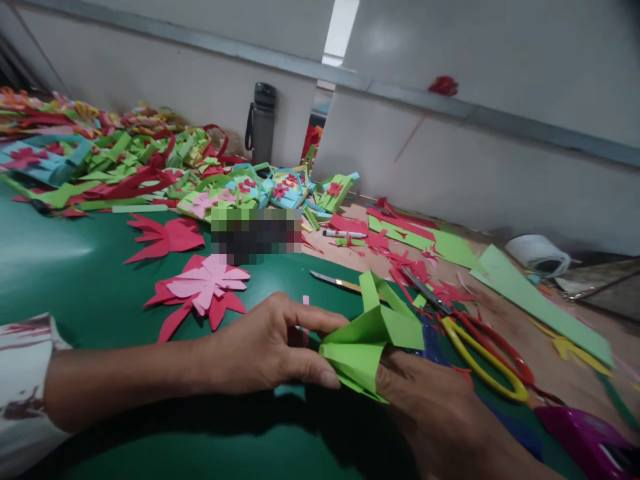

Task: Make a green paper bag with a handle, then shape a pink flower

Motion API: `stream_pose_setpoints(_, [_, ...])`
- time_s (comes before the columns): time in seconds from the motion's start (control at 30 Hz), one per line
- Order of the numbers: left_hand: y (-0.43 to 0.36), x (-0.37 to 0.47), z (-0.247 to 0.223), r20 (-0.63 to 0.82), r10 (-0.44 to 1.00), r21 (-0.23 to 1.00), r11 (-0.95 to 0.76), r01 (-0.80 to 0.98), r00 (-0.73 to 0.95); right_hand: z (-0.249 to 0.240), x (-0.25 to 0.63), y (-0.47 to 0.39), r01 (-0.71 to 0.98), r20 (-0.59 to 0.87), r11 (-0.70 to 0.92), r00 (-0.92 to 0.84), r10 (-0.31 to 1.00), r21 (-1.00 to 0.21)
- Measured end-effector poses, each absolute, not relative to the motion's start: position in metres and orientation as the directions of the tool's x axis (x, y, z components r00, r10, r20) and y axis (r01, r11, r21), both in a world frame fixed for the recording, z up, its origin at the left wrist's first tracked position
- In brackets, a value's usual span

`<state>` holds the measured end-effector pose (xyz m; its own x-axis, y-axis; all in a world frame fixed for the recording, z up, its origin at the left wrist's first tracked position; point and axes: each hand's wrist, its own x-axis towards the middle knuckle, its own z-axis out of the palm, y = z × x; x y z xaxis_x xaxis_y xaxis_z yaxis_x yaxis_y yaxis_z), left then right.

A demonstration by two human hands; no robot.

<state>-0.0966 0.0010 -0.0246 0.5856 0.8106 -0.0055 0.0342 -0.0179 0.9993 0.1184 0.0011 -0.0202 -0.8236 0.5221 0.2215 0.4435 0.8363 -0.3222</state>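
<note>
A folded light-green paper bag (357,350), with a strip like a handle sticking up, is in front of me just above the green table surface. My left hand (280,347) pinches its left edge between thumb and fingers. At the opposite end, my right hand (435,400) has its fingers tucked into the paper, so the fingertips are hidden. Left of the bag lie a pink paper flower (207,283) on red petals and a separate red paper cutout (167,235). Beyond my hands rests a craft knife (335,281). Scissors (485,360) with yellow and red handles lie to the right.
Finished paper bags (290,190) and cutouts pile up along the back left. A dark bottle (263,123) stands by the wall. Red scraps, a marker (345,234), green sheets (545,303), a white roll (537,255) and a purple plastic tool (585,437) lie at right.
</note>
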Motion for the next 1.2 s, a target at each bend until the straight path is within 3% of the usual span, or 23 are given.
stream_pose_setpoints(0.23, [-0.007,-0.088,-0.03,-0.101,0.86,0.989,0.143,-0.046,0.5,0.003,0.113,-0.008,0.505,0.264,0.764,-0.735,0.624,-0.401])
stream_pose_setpoints(0.47, [-0.018,-0.071,-0.027,-0.013,0.905,1.0,0.012,0.005,0.425,0.007,0.118,-0.016,0.603,0.248,0.644,-0.61,0.753,-0.472])
stream_pose_setpoints(0.6, [-0.023,-0.065,-0.024,0.024,0.901,0.997,0.009,-0.073,0.433,0.004,0.124,-0.021,0.533,0.303,0.696,-0.644,0.703,-0.481])
stream_pose_setpoints(0.83, [-0.032,-0.057,-0.014,0.149,0.9,0.986,-0.168,0.011,0.409,0.001,0.132,-0.034,0.448,0.534,0.841,-0.651,0.54,-0.304])
stream_pose_setpoints(1.07, [-0.041,-0.049,-0.016,0.203,0.903,0.954,-0.27,0.131,0.379,0.011,0.135,-0.048,0.542,0.344,0.606,-0.511,0.788,-0.583])
stream_pose_setpoints(1.2, [-0.043,-0.046,-0.011,0.257,0.89,0.936,-0.326,0.131,0.378,0.012,0.134,-0.048,0.587,0.297,0.503,-0.417,0.859,-0.634])
